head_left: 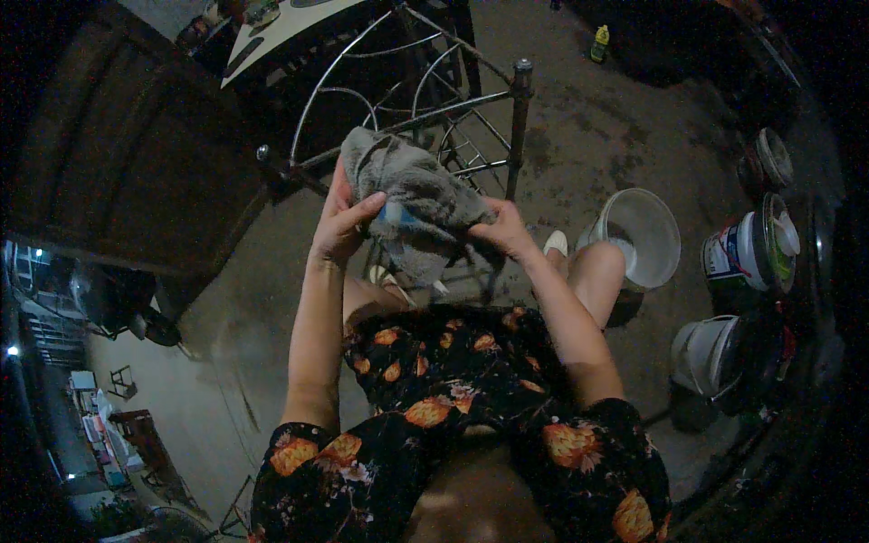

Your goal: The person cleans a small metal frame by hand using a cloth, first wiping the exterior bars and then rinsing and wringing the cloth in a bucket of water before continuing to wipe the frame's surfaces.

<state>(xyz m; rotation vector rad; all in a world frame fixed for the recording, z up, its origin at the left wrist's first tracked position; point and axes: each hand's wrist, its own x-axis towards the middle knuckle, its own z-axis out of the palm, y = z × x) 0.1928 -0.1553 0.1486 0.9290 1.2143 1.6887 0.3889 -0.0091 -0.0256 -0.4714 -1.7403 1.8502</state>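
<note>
A grey cloth (412,185) is stretched between my two hands, bunched in loose folds with its lower part hanging down. My left hand (347,217) grips its left side, thumb on top. The cloth's right edge is pinched by my right hand (507,229). A small blue patch shows on the cloth near my left thumb. Just beyond the cloth stands a metal rack (425,118) with shiny curved bars and knobbed posts. The cloth covers part of the rack, so I cannot tell whether they touch.
A pale bucket (647,240) stands on the floor right of my knee. Further right are a printed paint pail (731,253) and a white bucket with a handle (701,353). A yellow bottle (599,43) stands far back. Dark wooden furniture (136,154) fills the left.
</note>
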